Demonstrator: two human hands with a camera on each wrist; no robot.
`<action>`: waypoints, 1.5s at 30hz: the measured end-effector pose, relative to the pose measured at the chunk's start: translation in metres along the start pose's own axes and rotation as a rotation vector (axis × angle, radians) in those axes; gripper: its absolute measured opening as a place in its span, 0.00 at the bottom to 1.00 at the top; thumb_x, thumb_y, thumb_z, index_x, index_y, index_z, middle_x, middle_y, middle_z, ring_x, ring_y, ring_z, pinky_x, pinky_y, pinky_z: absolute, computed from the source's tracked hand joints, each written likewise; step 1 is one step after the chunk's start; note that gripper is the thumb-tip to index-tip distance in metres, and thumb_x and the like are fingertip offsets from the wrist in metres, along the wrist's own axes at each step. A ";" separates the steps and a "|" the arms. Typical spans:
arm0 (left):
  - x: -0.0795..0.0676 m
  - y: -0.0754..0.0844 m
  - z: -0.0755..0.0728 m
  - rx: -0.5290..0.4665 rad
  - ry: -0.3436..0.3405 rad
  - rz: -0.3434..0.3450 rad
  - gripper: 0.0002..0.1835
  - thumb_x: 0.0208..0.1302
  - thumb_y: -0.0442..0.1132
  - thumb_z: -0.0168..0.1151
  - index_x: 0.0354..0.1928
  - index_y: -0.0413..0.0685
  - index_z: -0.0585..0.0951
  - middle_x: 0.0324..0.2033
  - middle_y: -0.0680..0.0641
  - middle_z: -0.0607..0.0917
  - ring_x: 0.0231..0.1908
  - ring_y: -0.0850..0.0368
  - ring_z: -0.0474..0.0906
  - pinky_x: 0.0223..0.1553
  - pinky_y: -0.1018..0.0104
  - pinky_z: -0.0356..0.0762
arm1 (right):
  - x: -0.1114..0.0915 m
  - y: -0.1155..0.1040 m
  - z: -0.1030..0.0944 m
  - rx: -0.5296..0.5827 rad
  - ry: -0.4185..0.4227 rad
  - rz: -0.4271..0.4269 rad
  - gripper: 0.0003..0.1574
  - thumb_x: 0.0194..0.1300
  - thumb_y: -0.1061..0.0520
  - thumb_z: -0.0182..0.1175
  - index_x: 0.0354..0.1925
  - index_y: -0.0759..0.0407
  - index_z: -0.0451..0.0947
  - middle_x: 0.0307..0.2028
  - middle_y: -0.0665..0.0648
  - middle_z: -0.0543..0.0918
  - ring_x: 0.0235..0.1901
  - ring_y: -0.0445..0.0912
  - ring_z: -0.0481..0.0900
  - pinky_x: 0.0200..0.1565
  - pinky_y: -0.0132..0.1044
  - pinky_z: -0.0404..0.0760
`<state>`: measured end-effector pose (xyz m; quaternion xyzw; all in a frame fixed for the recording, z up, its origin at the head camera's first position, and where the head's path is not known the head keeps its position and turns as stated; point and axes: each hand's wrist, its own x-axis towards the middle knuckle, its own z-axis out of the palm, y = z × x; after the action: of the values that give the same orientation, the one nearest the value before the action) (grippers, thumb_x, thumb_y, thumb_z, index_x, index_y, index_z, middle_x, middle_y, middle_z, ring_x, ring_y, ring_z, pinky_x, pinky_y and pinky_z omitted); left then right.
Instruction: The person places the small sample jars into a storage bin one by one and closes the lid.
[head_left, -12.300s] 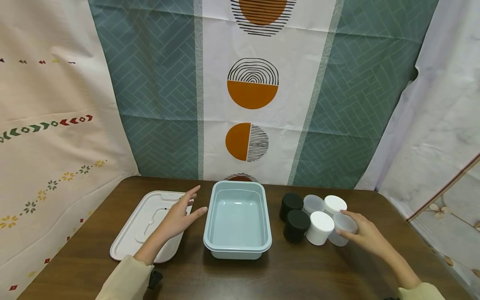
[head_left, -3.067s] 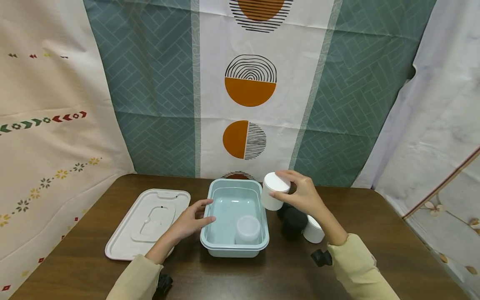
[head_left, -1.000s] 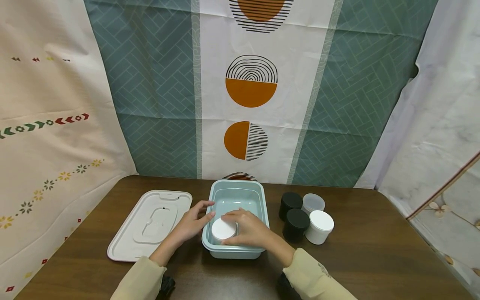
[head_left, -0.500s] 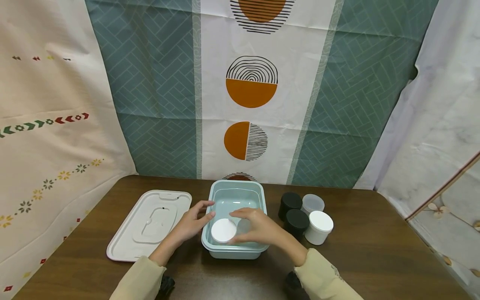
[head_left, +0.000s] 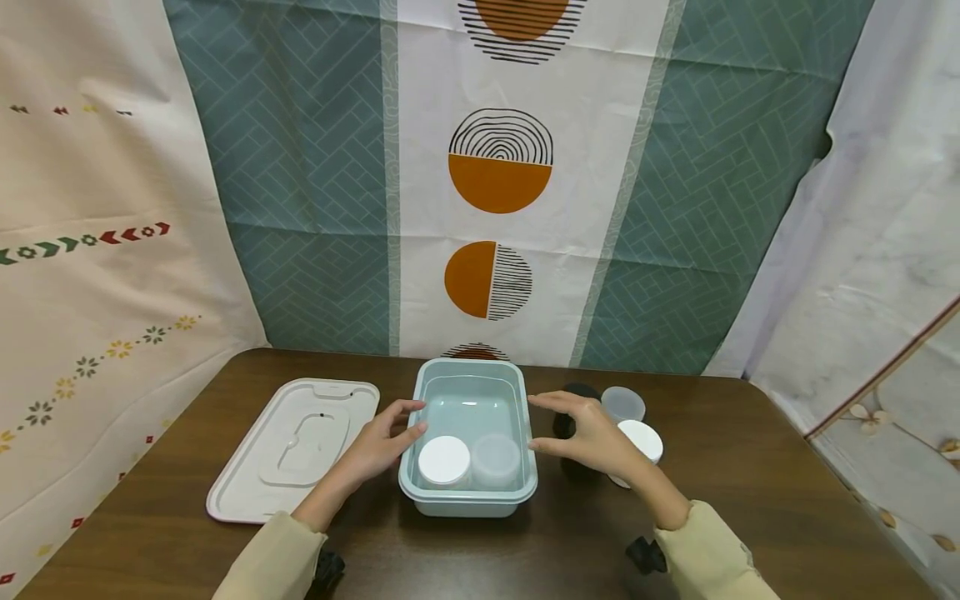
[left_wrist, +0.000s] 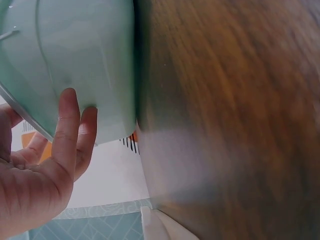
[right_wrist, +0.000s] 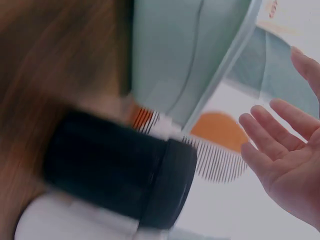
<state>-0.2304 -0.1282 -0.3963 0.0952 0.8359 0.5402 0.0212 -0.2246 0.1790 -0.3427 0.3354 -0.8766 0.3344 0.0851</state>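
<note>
A pale blue plastic bin [head_left: 468, 507] stands mid-table. Inside, near its front, a white-lidded jar [head_left: 444, 462] and a translucent jar [head_left: 496, 463] stand upright side by side. My left hand [head_left: 378, 448] is at the bin's left rim, its fingers loosely extended along the outer wall in the left wrist view. My right hand [head_left: 588, 435], holding nothing, has its fingers spread just beyond the right rim. Partly hidden behind it are black jars [right_wrist: 115, 170], with another translucent jar [head_left: 622, 404] and white jar [head_left: 643, 438] to their right.
A flat white lid [head_left: 300, 454] with a recessed panel lies left of the bin. The brown wooden table [head_left: 480, 558] ends at a patterned curtain [head_left: 322, 275] behind, with more cloth hanging at both sides.
Both jars in the bin stood in the right-hand cluster 12 seconds ago. My right hand set the white one beside the translucent one, released it and moved out rightward. My left hand stays at the rim.
</note>
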 end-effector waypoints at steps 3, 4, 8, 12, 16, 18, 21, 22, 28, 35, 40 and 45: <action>0.000 0.000 0.000 -0.003 -0.001 0.000 0.22 0.63 0.42 0.56 0.58 0.43 0.69 0.55 0.33 0.72 0.54 0.38 0.70 0.32 0.57 0.79 | -0.010 0.011 -0.012 0.009 0.033 0.045 0.35 0.50 0.50 0.69 0.55 0.62 0.73 0.53 0.58 0.76 0.53 0.52 0.73 0.49 0.50 0.73; 0.000 0.000 0.000 -0.003 -0.001 0.000 0.22 0.63 0.42 0.56 0.58 0.43 0.69 0.55 0.33 0.72 0.54 0.38 0.70 0.32 0.57 0.79 | -0.013 0.015 -0.015 -0.002 0.046 0.053 0.35 0.50 0.50 0.69 0.55 0.62 0.73 0.53 0.58 0.76 0.53 0.53 0.73 0.49 0.51 0.73; 0.000 0.000 0.000 0.001 0.000 -0.001 0.22 0.63 0.41 0.56 0.58 0.43 0.69 0.55 0.33 0.72 0.54 0.38 0.70 0.32 0.57 0.79 | -0.027 0.029 -0.028 -0.076 0.105 0.055 0.34 0.49 0.54 0.69 0.54 0.64 0.74 0.51 0.59 0.77 0.51 0.54 0.74 0.47 0.51 0.74; 0.000 0.001 0.000 -0.001 -0.001 -0.003 0.22 0.64 0.40 0.56 0.58 0.43 0.69 0.55 0.33 0.72 0.53 0.38 0.70 0.31 0.58 0.79 | -0.041 0.041 -0.039 -0.119 0.148 0.094 0.34 0.48 0.54 0.70 0.53 0.65 0.74 0.51 0.60 0.77 0.51 0.55 0.74 0.47 0.51 0.73; 0.000 0.001 0.000 -0.003 0.001 -0.007 0.22 0.64 0.41 0.56 0.58 0.43 0.69 0.54 0.33 0.72 0.53 0.38 0.71 0.31 0.58 0.79 | -0.054 0.052 -0.044 -0.110 0.177 0.147 0.34 0.48 0.54 0.70 0.53 0.66 0.74 0.50 0.61 0.77 0.51 0.56 0.73 0.48 0.52 0.73; 0.000 0.001 0.000 -0.002 0.001 -0.007 0.22 0.63 0.42 0.57 0.58 0.43 0.69 0.54 0.33 0.72 0.53 0.38 0.70 0.31 0.57 0.79 | -0.060 0.056 -0.045 -0.113 0.196 0.156 0.33 0.48 0.55 0.71 0.52 0.67 0.75 0.48 0.61 0.78 0.50 0.55 0.74 0.47 0.49 0.74; 0.000 0.001 0.000 0.000 0.000 -0.007 0.24 0.63 0.44 0.57 0.59 0.42 0.69 0.54 0.33 0.72 0.53 0.38 0.70 0.32 0.57 0.79 | -0.068 0.062 -0.046 -0.140 0.226 0.152 0.33 0.46 0.57 0.72 0.50 0.68 0.76 0.46 0.61 0.79 0.46 0.54 0.77 0.46 0.37 0.77; 0.000 0.001 0.000 0.001 -0.001 -0.006 0.24 0.63 0.44 0.57 0.59 0.42 0.69 0.54 0.33 0.72 0.53 0.38 0.70 0.32 0.57 0.79 | -0.070 0.063 -0.047 -0.146 0.230 0.154 0.33 0.45 0.58 0.72 0.50 0.68 0.76 0.45 0.61 0.79 0.45 0.54 0.77 0.46 0.33 0.76; -0.001 0.002 0.000 0.005 -0.001 -0.006 0.24 0.63 0.43 0.57 0.59 0.42 0.69 0.54 0.33 0.72 0.54 0.38 0.70 0.33 0.56 0.79 | -0.080 0.067 -0.048 -0.198 0.237 0.200 0.33 0.44 0.56 0.73 0.48 0.69 0.77 0.45 0.63 0.79 0.45 0.57 0.77 0.43 0.43 0.76; 0.000 0.002 0.000 0.005 -0.001 -0.006 0.23 0.63 0.42 0.57 0.59 0.42 0.69 0.54 0.33 0.72 0.54 0.38 0.70 0.33 0.55 0.79 | -0.082 0.076 -0.045 -0.246 0.226 0.253 0.33 0.42 0.53 0.73 0.47 0.68 0.78 0.44 0.62 0.80 0.46 0.58 0.76 0.42 0.51 0.72; -0.001 0.001 -0.001 0.002 -0.002 -0.001 0.23 0.63 0.42 0.57 0.58 0.43 0.69 0.54 0.33 0.72 0.54 0.38 0.70 0.33 0.56 0.79 | -0.084 0.080 -0.040 -0.253 0.237 0.241 0.34 0.38 0.55 0.75 0.45 0.69 0.78 0.42 0.62 0.81 0.41 0.54 0.77 0.38 0.46 0.75; 0.000 0.001 0.000 -0.003 -0.005 0.000 0.23 0.63 0.42 0.57 0.58 0.43 0.69 0.54 0.34 0.72 0.54 0.38 0.70 0.32 0.56 0.79 | -0.085 0.083 -0.037 -0.242 0.244 0.238 0.34 0.37 0.56 0.75 0.44 0.69 0.78 0.41 0.61 0.81 0.37 0.47 0.76 0.34 0.37 0.77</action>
<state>-0.2300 -0.1283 -0.3954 0.0964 0.8350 0.5412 0.0236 -0.2161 0.2942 -0.3902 0.1737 -0.9271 0.2726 0.1900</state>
